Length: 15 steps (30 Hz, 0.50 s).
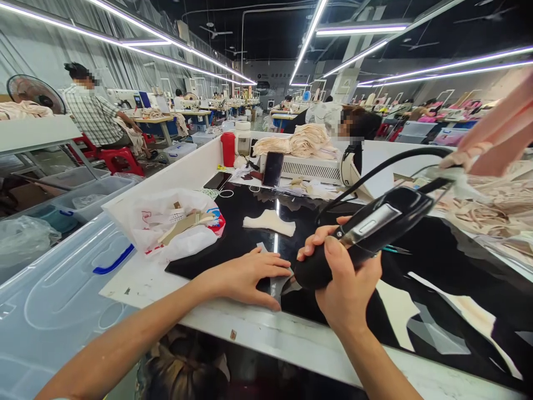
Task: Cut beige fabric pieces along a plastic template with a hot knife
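Observation:
My left hand [250, 278] lies palm down with its fingers stretched out on a greyish translucent piece [277, 284], close to the table's front edge. My right hand [347, 272] is wrapped around a black corded hand tool [375, 228] with a silver panel on its side. The tool slants down to the left, and its blunt lower end is just right of my left fingertips. Whether it touches the translucent piece I cannot tell. Beyond my hands, a cream cut fabric piece [270, 222] rests on the black work surface [233, 239].
A white plastic bag [145, 222] with scraps sits at left. Cream pieces [395, 311] and teal-handled tweezers [395, 250] lie right. Pink cloth [499, 128] hangs by the tool's cable. Behind are phones [272, 168], a red cup [227, 149] and stacked fabric [300, 141]. Other people sit farther off.

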Each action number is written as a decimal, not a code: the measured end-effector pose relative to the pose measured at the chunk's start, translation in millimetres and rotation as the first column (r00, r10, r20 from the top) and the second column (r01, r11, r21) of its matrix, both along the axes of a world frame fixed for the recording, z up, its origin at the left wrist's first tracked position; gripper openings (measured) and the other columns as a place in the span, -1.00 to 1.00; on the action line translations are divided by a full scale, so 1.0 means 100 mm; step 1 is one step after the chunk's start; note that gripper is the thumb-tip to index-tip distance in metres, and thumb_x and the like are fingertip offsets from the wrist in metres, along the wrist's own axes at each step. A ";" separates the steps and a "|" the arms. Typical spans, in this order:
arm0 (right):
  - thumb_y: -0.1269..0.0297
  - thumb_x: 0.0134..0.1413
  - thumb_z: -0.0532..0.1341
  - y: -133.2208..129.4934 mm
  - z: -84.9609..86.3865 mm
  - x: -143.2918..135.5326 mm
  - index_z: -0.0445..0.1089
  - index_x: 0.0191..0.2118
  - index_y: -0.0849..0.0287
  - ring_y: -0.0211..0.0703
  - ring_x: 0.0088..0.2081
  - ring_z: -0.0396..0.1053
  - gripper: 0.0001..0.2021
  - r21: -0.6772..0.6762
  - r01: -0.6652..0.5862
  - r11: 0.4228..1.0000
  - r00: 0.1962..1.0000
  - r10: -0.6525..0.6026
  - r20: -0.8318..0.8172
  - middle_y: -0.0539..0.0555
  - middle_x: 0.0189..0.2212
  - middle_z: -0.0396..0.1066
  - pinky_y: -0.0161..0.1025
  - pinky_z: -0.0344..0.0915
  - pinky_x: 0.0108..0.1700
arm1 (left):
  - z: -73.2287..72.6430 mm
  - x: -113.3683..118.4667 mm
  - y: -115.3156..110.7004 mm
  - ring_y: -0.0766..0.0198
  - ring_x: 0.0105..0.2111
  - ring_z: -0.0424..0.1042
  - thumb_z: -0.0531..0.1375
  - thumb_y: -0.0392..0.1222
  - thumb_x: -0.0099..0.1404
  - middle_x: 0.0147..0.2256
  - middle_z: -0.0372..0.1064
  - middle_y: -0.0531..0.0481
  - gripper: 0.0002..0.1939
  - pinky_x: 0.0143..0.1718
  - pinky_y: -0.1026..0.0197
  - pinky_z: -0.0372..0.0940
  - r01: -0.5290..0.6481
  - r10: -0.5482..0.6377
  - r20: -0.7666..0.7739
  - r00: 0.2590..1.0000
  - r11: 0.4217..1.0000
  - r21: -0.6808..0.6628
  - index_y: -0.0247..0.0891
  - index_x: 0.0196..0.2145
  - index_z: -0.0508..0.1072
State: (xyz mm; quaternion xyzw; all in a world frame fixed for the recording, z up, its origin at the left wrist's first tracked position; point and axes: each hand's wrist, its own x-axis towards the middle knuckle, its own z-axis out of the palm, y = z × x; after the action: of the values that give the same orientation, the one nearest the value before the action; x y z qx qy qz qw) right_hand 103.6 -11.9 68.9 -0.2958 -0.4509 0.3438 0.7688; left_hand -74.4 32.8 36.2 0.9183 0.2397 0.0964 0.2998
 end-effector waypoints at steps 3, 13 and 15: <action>0.22 0.11 0.43 -0.05 0.02 0.00 0.31 -0.04 0.04 -0.23 -0.48 0.37 -0.64 0.004 -0.022 1.000 1.000 0.022 -0.017 -0.10 -0.41 0.40 -0.21 0.43 -0.42 | -0.02 0.00 0.01 -0.04 0.44 -0.01 0.39 0.02 0.32 0.38 0.12 -0.14 -0.31 0.44 -0.35 -0.38 0.001 -0.001 -0.005 1.000 1.000 0.003 -0.10 0.32 0.33; 0.21 0.15 0.40 -0.10 -0.02 0.00 0.29 -0.02 0.01 -0.23 -0.46 0.38 -0.65 -0.012 -0.033 0.999 0.999 0.033 0.026 -0.10 -0.37 0.40 -0.18 0.44 -0.37 | -0.07 -0.01 -0.01 -0.06 0.43 0.01 0.40 0.01 0.31 0.37 0.15 -0.18 -0.29 0.43 -0.37 -0.33 -0.008 0.007 0.032 0.999 1.000 0.025 -0.11 0.33 0.30; 0.20 0.13 0.42 -0.08 -0.01 0.03 0.29 -0.03 0.01 -0.22 -0.47 0.38 -0.64 -0.006 -0.024 1.000 0.999 0.025 0.036 -0.10 -0.38 0.41 -0.18 0.44 -0.38 | -0.07 -0.02 -0.02 -0.03 0.44 0.00 0.39 0.00 0.32 0.38 0.13 -0.18 -0.29 0.45 -0.32 -0.31 -0.029 0.028 0.051 0.998 0.999 0.029 -0.09 0.34 0.29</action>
State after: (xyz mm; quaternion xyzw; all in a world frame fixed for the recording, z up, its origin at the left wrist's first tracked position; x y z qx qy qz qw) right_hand 106.5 -19.7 67.9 -0.2987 -0.4672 0.3492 0.7554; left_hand -76.5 30.5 28.9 0.9165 0.2437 0.1274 0.2905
